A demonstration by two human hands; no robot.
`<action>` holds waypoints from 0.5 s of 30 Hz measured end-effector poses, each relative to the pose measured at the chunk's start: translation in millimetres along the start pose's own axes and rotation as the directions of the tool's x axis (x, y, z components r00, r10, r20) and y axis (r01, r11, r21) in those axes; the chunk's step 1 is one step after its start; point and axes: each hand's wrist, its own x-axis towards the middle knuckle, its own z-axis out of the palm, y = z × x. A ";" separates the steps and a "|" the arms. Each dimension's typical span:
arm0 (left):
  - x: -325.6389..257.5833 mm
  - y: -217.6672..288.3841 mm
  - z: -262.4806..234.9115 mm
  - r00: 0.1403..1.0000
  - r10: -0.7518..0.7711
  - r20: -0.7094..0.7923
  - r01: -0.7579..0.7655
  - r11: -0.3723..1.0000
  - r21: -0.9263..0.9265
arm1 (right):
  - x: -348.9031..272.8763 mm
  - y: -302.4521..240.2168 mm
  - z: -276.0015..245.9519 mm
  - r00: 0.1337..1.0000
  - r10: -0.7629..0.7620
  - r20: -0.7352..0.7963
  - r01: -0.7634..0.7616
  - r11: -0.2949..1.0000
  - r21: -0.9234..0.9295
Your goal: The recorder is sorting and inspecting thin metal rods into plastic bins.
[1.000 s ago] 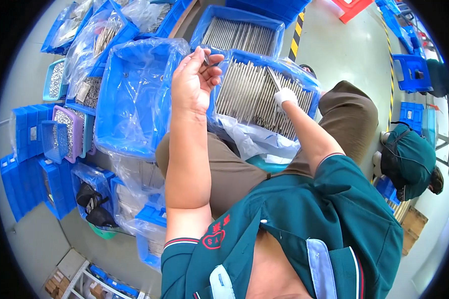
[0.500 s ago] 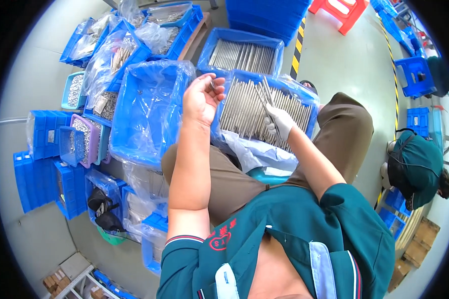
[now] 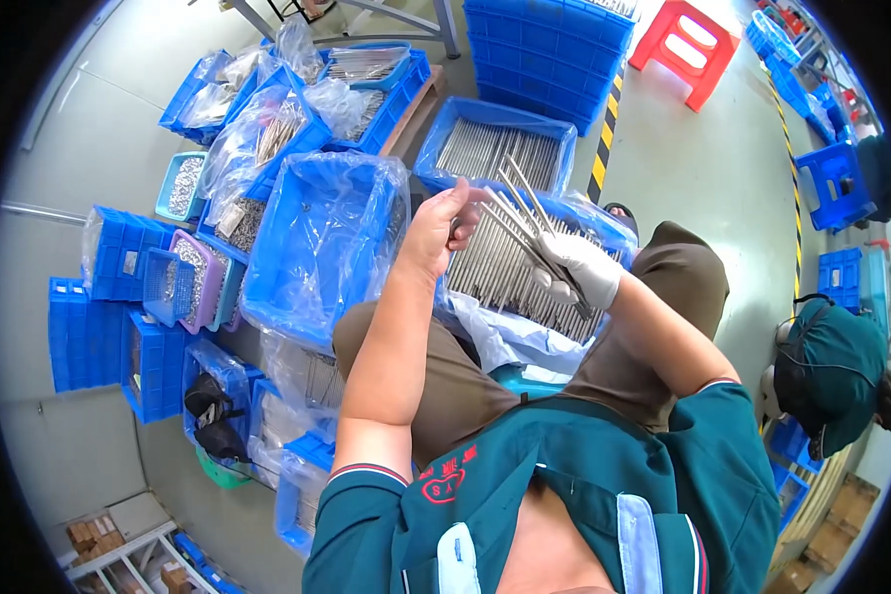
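My right hand (image 3: 582, 269), in a white glove, is closed round a small bunch of metal rods (image 3: 521, 210). Their tips fan out toward the upper left, above a blue crate (image 3: 619, 236) of similar rods (image 3: 475, 265) lying side by side. My bare left hand (image 3: 444, 230) is just left of those tips, its fingers curled in and the thumb pointing toward the rods. What lies inside its curled fingers, if anything, is too small to make out. A crumpled pale liner (image 3: 525, 335) lies over the crate's near edge.
A blue crate (image 3: 297, 287) lined with clear plastic stands left of my left forearm. Another crate (image 3: 434, 148) of rods sits behind. Stacked blue crates (image 3: 544, 59) and a red stool (image 3: 685, 51) are farther back. A person in green (image 3: 830, 371) bends over at the right.
My right hand has lifted and turned, and the rods in it now spread above the crate toward my left hand. My left hand has moved slightly, its fingers more curled. The view has shifted.
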 end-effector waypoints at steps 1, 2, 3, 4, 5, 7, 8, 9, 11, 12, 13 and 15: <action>-0.2 0.0 2.1 0.999 -0.011 0.053 0.011 1.000 -0.008 | -1.0 -2.6 -0.8 0.999 0.015 0.036 -0.015 1.000 0.015; 1.4 -1.5 3.2 0.998 -0.033 0.055 0.033 0.999 0.004 | -1.5 -4.4 -2.4 0.999 0.018 0.034 -0.017 1.000 -0.018; 1.8 -3.3 4.3 0.998 -0.036 0.052 0.036 0.999 0.008 | -1.0 -3.4 -3.8 0.999 0.018 0.037 -0.018 1.000 -0.013; 1.3 -5.3 5.7 0.997 -0.046 0.057 0.046 0.999 -0.002 | 0.2 -1.4 -4.6 1.000 -0.006 -0.002 0.006 0.998 -0.067; 1.9 -6.4 7.4 0.997 -0.054 0.063 0.055 0.998 -0.012 | 1.9 0.7 -5.9 0.999 -0.034 -0.038 0.029 0.992 -0.122; 6.5 -14.9 7.1 0.994 -0.070 0.089 0.073 0.997 -0.033 | 2.8 5.5 -8.0 0.993 -0.051 -0.102 0.042 0.995 -0.089; 5.9 -17.1 10.9 0.991 -0.087 0.099 0.093 0.994 -0.059 | 3.7 7.1 -8.3 0.991 -0.051 -0.125 0.044 0.997 -0.060; 5.2 -18.2 13.7 0.986 -0.087 0.139 0.103 0.989 -0.110 | 3.2 5.5 -6.8 0.991 -0.049 -0.122 0.047 0.999 -0.020; 6.1 -24.9 18.7 0.996 -0.044 0.082 0.048 0.998 -0.045 | 6.7 7.3 -8.2 0.990 -0.046 -0.132 0.046 0.999 -0.005; 6.5 -27.6 21.4 0.999 0.009 0.030 -0.010 1.000 0.017 | 7.7 7.4 -8.1 0.989 -0.042 -0.144 0.042 0.999 0.001; 7.0 -28.8 23.4 1.000 0.005 0.015 -0.005 1.000 -0.023 | 7.8 6.6 -6.8 0.988 -0.030 -0.152 0.026 0.999 -0.028; 11.3 -35.1 26.8 1.000 0.018 0.020 -0.018 1.000 -0.009 | 9.0 9.2 -5.7 0.986 -0.021 -0.163 0.015 0.999 -0.036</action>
